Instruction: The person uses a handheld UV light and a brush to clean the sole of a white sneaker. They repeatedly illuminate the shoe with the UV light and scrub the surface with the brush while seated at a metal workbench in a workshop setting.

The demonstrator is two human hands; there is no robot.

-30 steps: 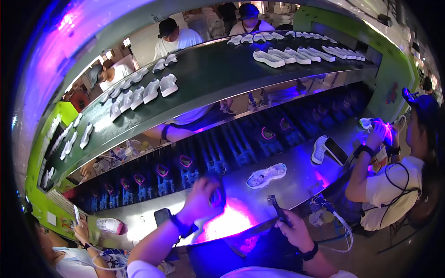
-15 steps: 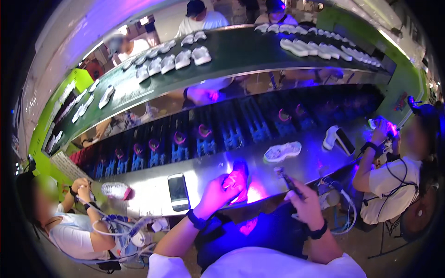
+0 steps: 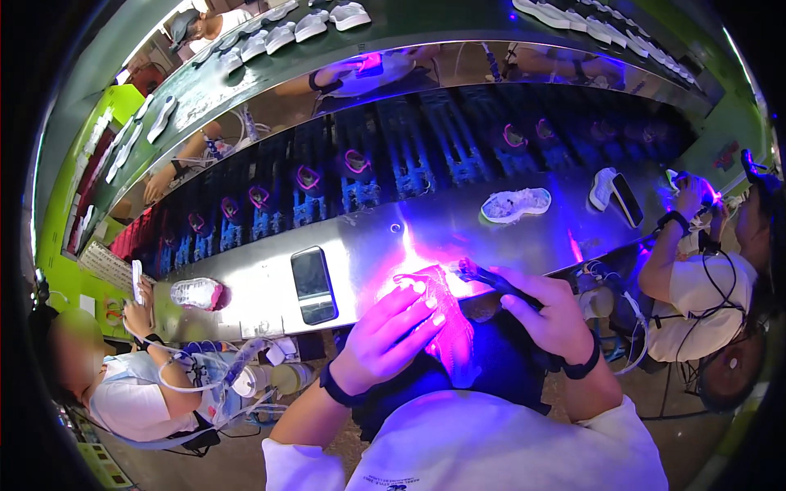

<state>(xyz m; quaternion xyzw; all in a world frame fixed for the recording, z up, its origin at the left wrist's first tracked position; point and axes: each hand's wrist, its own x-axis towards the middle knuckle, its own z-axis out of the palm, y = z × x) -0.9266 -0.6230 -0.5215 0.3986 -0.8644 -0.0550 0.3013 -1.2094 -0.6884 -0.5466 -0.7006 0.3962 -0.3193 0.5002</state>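
Note:
My left hand (image 3: 383,344) is closed on a shoe upper (image 3: 452,327), lit pink and purple, at the front edge of the metal bench (image 3: 368,245). One tapered end of the upper points down toward my lap; its far end lies in the bright light over the bench. In my right hand (image 3: 557,319) is a dark-handled brush (image 3: 503,283). The brush's tip is right beside the far end of the upper; glare hides whether they touch. A white shoe sole (image 3: 516,205) rests on the bench beyond my right hand.
A phone (image 3: 314,285) and a white shoe with a pink end (image 3: 196,293) lie to the left. Another sole (image 3: 602,188) leans by a dark phone (image 3: 627,200) at right. Behind run dark racks (image 3: 409,164) and a green belt (image 3: 434,20). Co-workers sit on both sides.
My view has tilted downward. The shoe upper has been turned and brought toward my lap. My right hand has moved the brush leftward, from well apart to beside the upper.

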